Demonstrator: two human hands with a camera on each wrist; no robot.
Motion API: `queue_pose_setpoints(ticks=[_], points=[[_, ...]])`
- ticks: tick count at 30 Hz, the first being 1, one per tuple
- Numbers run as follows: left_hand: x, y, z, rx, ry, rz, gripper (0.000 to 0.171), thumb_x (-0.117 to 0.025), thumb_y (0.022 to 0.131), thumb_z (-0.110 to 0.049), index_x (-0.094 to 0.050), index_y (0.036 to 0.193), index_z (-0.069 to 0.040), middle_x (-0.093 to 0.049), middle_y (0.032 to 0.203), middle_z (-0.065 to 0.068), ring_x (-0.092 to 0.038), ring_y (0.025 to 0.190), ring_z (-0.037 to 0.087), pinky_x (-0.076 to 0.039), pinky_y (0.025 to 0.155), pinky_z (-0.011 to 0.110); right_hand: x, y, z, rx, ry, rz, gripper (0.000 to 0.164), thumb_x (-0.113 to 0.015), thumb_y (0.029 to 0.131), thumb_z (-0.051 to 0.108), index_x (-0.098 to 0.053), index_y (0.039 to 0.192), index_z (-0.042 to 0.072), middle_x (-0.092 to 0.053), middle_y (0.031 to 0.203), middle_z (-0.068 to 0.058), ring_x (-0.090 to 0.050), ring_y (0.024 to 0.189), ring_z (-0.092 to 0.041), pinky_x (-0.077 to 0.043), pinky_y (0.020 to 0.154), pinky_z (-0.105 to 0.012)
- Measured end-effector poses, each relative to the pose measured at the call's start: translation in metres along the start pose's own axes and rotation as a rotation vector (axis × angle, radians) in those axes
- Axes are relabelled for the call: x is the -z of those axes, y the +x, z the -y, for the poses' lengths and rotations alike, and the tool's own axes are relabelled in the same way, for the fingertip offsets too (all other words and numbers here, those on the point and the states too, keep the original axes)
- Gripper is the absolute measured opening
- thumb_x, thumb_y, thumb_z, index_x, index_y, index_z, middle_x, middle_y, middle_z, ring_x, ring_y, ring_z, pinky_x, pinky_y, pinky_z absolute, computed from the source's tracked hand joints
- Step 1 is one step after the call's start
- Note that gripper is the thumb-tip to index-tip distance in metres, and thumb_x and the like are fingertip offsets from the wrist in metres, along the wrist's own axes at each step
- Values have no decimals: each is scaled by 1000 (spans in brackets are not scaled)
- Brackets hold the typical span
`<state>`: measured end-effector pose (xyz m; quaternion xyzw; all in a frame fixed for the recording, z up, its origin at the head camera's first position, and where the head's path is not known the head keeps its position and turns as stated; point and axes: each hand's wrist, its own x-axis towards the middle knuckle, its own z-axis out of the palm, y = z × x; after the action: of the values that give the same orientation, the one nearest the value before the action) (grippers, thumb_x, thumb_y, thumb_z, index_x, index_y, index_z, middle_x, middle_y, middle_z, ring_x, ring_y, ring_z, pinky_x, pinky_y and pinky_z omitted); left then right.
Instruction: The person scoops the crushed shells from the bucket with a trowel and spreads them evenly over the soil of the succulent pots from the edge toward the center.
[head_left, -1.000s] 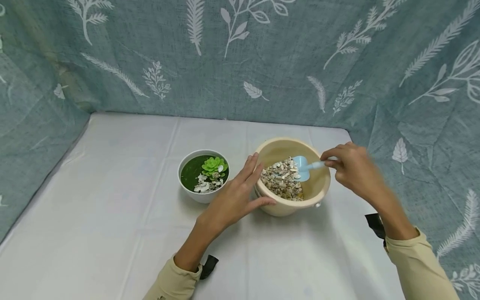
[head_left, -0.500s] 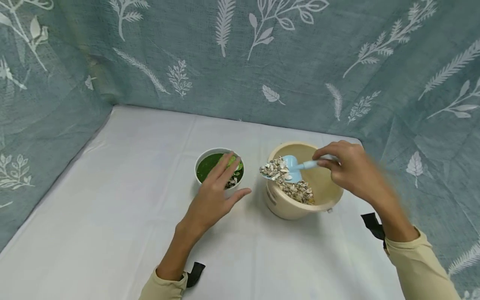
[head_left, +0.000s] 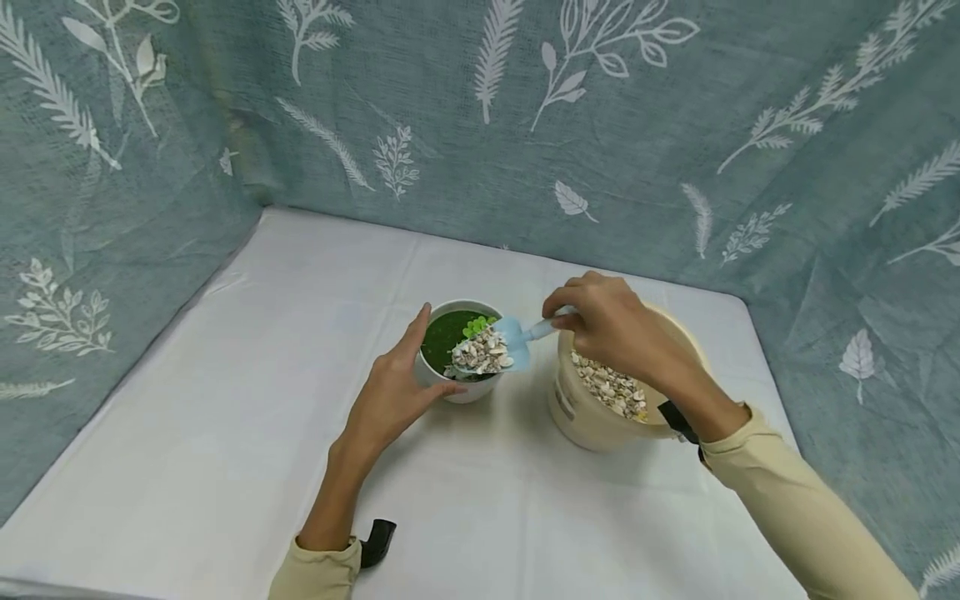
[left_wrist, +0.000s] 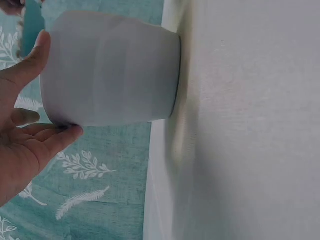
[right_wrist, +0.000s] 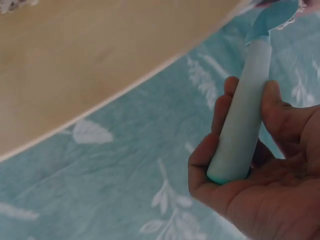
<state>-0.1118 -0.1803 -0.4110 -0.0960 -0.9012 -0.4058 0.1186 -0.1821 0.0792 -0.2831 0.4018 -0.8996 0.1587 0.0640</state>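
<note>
White-covered table [head_left: 225, 442] | white pot [head_left: 474, 392], upright | cream bucket [head_left: 592, 419], upright, pot's right

A blue-green fabric curtain [head_left: 442, 179] printed with white leafy sprigs hangs around a white cloth-covered table [head_left: 217, 425]. The light is soft.

We count one left hand [head_left: 392, 387] and one right hand [head_left: 611, 321] — two — plus one scoop [head_left: 517, 342], one plant [head_left: 477, 324], one white pot [head_left: 471, 394] and, to its right, one bucket [head_left: 596, 427].

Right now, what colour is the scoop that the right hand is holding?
The scoop is light blue; the head view shows it best.
</note>
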Motion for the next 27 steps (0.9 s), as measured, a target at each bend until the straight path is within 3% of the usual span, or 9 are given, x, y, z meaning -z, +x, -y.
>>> queue_pose_setpoints(ticks=[7,12,19,27], points=[[1,1,3,-14,14,-41,109,-78,64,-45,-12,148,-22,-30,147,4,-39,128,23,-41,97,40,-15,25,15,16,-163,69,17,-68,80,3,-71,90,17,-62,81,4,-49,75,-17,-32,62,-34],[4,1,4,5,5,-29,109,-77,64,-46,-12,148,-23,-31,146,5,-39,128,23,-41,97,39,-23,35,26,93,-275,71,17,-70,78,4,-71,90,16,-62,80,2,-47,76,-17,-31,64,-35],[2,1,4,32,3,-25,108,-75,65,-50,-13,148,-24,-31,146,4,-38,129,24,-41,96,40,-30,41,32,207,-377,-13,31,-61,74,-10,-70,92,13,-60,82,-1,-45,79,-18,-28,66,-36],[1,2,2,19,15,-33,108,-76,65,-47,-14,148,-18,-34,144,10,-41,127,25,-42,96,40,-30,46,33,330,-536,-123,20,-58,83,-6,-68,90,10,-62,87,-5,-48,83,-22,-36,74,-39]])
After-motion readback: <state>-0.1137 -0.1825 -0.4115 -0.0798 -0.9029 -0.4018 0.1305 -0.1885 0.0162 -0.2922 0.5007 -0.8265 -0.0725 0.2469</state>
